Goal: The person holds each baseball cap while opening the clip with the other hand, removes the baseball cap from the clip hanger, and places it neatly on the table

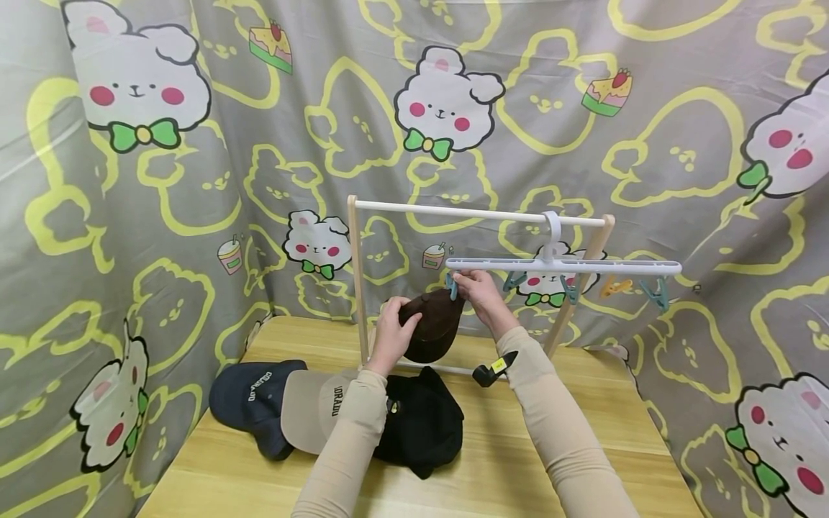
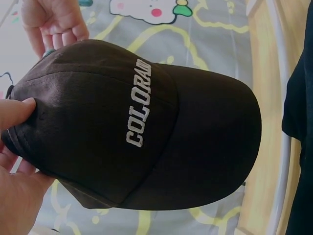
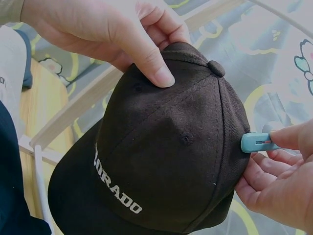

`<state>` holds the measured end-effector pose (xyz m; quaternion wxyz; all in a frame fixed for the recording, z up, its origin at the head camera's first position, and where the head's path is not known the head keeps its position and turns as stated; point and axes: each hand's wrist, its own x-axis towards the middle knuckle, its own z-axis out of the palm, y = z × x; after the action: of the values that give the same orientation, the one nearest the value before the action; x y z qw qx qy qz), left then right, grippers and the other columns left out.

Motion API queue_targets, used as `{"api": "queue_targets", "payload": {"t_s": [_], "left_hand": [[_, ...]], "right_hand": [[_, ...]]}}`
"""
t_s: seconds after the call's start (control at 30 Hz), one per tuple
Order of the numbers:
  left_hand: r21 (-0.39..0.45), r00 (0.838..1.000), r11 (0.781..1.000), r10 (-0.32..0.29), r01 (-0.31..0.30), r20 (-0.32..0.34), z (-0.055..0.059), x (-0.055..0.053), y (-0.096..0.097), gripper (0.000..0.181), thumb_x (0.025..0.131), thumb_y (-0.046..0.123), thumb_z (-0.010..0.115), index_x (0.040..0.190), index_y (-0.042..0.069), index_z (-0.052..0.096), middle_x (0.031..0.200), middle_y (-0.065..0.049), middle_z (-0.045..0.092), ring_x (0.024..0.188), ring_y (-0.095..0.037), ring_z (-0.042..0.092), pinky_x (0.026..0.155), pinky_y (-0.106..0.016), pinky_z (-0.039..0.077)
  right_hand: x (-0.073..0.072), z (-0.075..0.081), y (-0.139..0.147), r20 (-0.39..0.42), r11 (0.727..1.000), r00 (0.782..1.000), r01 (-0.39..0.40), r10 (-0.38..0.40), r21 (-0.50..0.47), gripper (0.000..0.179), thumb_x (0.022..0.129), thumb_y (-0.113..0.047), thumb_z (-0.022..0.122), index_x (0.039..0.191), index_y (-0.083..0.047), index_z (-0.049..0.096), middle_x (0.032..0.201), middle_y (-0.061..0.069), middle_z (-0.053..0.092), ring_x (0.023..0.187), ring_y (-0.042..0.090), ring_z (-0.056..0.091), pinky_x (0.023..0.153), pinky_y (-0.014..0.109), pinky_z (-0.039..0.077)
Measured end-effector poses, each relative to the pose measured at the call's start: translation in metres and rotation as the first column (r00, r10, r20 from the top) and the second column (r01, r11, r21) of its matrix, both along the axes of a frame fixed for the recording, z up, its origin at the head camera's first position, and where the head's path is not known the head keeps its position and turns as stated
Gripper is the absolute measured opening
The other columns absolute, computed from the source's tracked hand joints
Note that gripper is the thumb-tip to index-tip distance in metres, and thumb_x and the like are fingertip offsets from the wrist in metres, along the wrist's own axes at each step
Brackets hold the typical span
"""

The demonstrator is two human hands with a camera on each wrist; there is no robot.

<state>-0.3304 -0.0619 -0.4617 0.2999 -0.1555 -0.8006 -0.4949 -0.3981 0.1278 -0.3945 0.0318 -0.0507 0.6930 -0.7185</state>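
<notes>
A dark brown baseball cap (image 1: 432, 327) with white "COLORADO" lettering hangs brim down under the left end of a pale hanger (image 1: 609, 267). My left hand (image 1: 392, 332) grips the cap's crown by its edge, thumb on the outside, as the left wrist view shows. At the cap's other side my right hand (image 1: 482, 293) pinches a blue clothespin (image 3: 257, 142), whose jaws sit at the cap's edge in the right wrist view. More clips, blue ones and an orange one (image 1: 615, 287), dangle along the hanger.
The hanger hooks over the white bar (image 1: 453, 209) of a wooden-legged rack. On the table (image 1: 518, 446) lie a navy cap (image 1: 246, 396), a beige cap (image 1: 311, 410) and a black cap (image 1: 424, 424) in an overlapping row. A small black object with a yellow label (image 1: 486, 374) shows beside the right forearm.
</notes>
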Motion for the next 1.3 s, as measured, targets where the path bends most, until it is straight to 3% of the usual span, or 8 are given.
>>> {"api": "queue_targets", "payload": {"t_s": [0.3, 0.8, 1.07, 1.3], "left_hand": [[-0.009, 1.000, 1.000, 0.003, -0.003, -0.026, -0.001, 0.000, -0.001, 0.016, 0.089, 0.011, 0.070, 0.099, 0.003, 0.060, 0.098, -0.014, 0.062, 0.097, -0.031, 0.058, 0.087, -0.046, 0.049], [-0.035, 0.998, 0.999, 0.013, -0.015, -0.067, -0.001, 0.003, -0.009, 0.018, 0.087, 0.009, 0.072, 0.099, 0.002, 0.061, 0.100, -0.014, 0.063, 0.101, -0.030, 0.057, 0.090, -0.044, 0.048], [-0.033, 0.997, 0.999, 0.007, -0.010, -0.081, -0.001, 0.006, -0.013, 0.017, 0.086, 0.007, 0.072, 0.097, 0.001, 0.060, 0.098, -0.014, 0.063, 0.098, -0.031, 0.056, 0.088, -0.045, 0.047], [-0.041, 0.997, 0.999, 0.005, -0.008, -0.075, -0.004, 0.005, -0.016, 0.017, 0.087, 0.008, 0.072, 0.097, 0.001, 0.060, 0.098, -0.015, 0.063, 0.099, -0.031, 0.056, 0.089, -0.044, 0.047]], "right_hand": [[0.000, 0.000, 0.002, 0.003, 1.000, 1.000, -0.007, 0.007, 0.030, 0.007, 0.100, -0.009, 0.051, 0.099, -0.002, 0.051, 0.075, -0.009, 0.059, 0.062, 0.001, 0.057, 0.064, 0.018, 0.047], [-0.001, 0.000, 0.002, 0.031, 1.000, 0.999, -0.007, 0.007, -0.009, 0.006, 0.100, -0.007, 0.050, 0.098, -0.002, 0.051, 0.077, -0.006, 0.062, 0.063, 0.003, 0.061, 0.065, 0.019, 0.051], [0.001, 0.001, 0.003, 0.054, 1.000, 0.998, -0.024, 0.024, -0.009, 0.013, 0.101, -0.011, 0.049, 0.108, 0.001, 0.050, 0.084, -0.001, 0.062, 0.069, 0.007, 0.066, 0.068, 0.023, 0.053], [0.004, 0.003, 0.002, 0.073, 0.999, 0.996, -0.040, 0.042, -0.019, 0.010, 0.102, -0.012, 0.049, 0.104, -0.003, 0.050, 0.085, -0.001, 0.062, 0.076, 0.012, 0.068, 0.071, 0.027, 0.055]]}}
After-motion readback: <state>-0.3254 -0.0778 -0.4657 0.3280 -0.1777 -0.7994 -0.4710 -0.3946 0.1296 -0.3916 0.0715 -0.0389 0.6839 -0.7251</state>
